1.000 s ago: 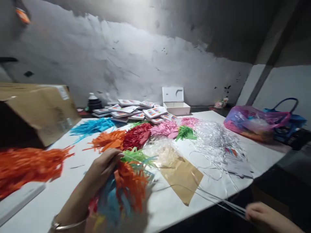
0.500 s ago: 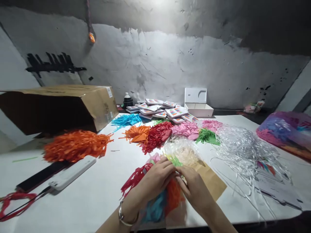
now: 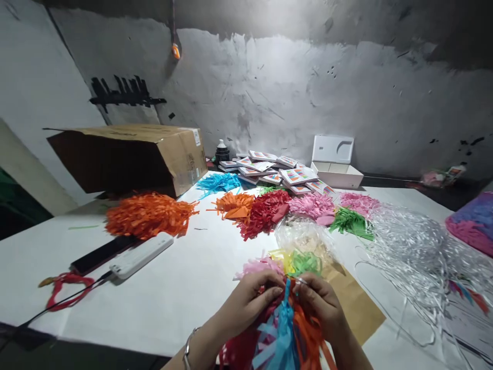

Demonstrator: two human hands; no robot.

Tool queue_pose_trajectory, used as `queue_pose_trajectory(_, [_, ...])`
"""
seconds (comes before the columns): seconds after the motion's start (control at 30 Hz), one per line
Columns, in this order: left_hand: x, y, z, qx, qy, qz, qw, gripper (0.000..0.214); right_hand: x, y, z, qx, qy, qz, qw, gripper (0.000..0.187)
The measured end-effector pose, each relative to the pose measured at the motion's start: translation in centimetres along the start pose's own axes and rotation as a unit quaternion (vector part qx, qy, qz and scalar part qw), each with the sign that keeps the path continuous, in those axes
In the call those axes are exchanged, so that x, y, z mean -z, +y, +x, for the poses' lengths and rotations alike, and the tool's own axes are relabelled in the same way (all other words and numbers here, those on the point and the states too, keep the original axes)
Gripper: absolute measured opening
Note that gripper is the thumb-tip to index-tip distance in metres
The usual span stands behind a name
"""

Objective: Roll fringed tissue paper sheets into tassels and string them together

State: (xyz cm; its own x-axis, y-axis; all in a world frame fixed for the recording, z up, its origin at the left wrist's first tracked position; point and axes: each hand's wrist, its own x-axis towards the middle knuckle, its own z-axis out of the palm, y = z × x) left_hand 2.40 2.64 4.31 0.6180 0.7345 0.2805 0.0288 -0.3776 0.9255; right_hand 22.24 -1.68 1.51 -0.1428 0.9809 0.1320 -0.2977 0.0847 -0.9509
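Near the table's front edge my left hand (image 3: 257, 298) and my right hand (image 3: 321, 300) face each other, fingers pinched at the top of a multicoloured paper tassel bunch. From between them hang a blue tassel (image 3: 284, 329) and an orange tassel (image 3: 308, 334), with dark red strips behind my left hand. Beyond my fingers spread light green strips (image 3: 306, 262), yellow strips (image 3: 283, 259) and pink strips (image 3: 262, 265) of the same bunch. What exactly each fingertip grips is partly hidden. A bracelet circles my left wrist.
Fringed paper piles, including an orange pile (image 3: 150, 215) and a red pile (image 3: 265, 211), lie across the white table (image 3: 185, 288). Brown paper (image 3: 358, 303) and silvery strings (image 3: 412, 246) are at right. A cardboard box (image 3: 181, 159), power strip (image 3: 142, 254) and phone (image 3: 102, 254) are left; flat packs (image 3: 298, 176) sit behind.
My hands have drawn apart and turned, uncovering the top of the tassel bunch. The blue and orange tassels now hang in plain view between them. The camera view has swung left.
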Motion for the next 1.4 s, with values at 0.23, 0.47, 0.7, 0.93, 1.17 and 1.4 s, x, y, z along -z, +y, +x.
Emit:
queue_pose_trajectory(0.23, [0.7,0.4,0.1,-0.003,-0.175,0.049,0.983,0.036,0.9,1.3,-0.8,-0.007,-0.048,-0.018,0.999,0.037])
queue_pose_trajectory(0.47, [1.0,0.8,0.1,-0.131,-0.094,0.382,0.91,0.009,1.8,-0.3,-1.9,0.06,-0.048,-0.22,0.972,0.029])
queue_pose_trajectory(0.7, [1.0,0.8,-1.1,-0.115,-0.006,0.246,0.962,0.01,1.1,-1.4,-3.0,0.087,-0.037,-0.341,0.935,0.029])
queue_pose_trajectory(0.93, [-0.1,0.0,-0.3,-0.068,-0.041,0.104,0.991,0.028,-0.9,-0.4,-2.4,0.08,-0.011,-0.282,0.956,0.03])
queue_pose_trajectory(1.17, [0.4,-0.3,0.6,-0.125,-0.074,0.251,0.957,0.025,-1.0,-0.8,-2.7,0.095,-0.012,-0.298,0.95,0.031])
queue_pose_trajectory(1.4, [1.8,-0.7,0.3,-0.181,-0.061,0.307,0.932,0.023,0.2,-0.7,-3.7,0.058,0.004,-0.238,0.97,0.042])
